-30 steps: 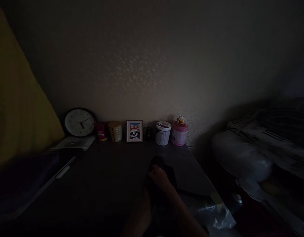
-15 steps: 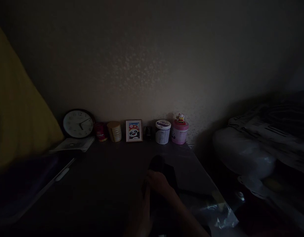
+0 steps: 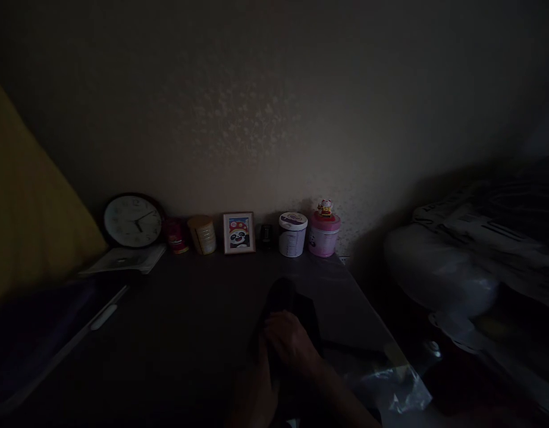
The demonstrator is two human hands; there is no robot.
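The room is very dark. My right hand (image 3: 288, 340) lies on a dark, soft-looking thing (image 3: 288, 297) near the middle of the dark tabletop (image 3: 189, 333), its fingers curled over it. My left hand (image 3: 256, 389) comes up from the bottom edge beside the same dark thing, and its fingers are lost in shadow. What the dark thing is cannot be made out.
Along the wall stand a round clock (image 3: 132, 220), a red can (image 3: 176, 235), a gold tin (image 3: 203, 234), a panda picture frame (image 3: 239, 232), a white tub (image 3: 292, 234) and a pink jar (image 3: 323, 235). Clear plastic (image 3: 390, 389) lies right; bedding (image 3: 479, 249) beyond.
My right hand has drawn back toward me over the dark thing. The view has shifted slightly, with the shelf items now a bit further left.
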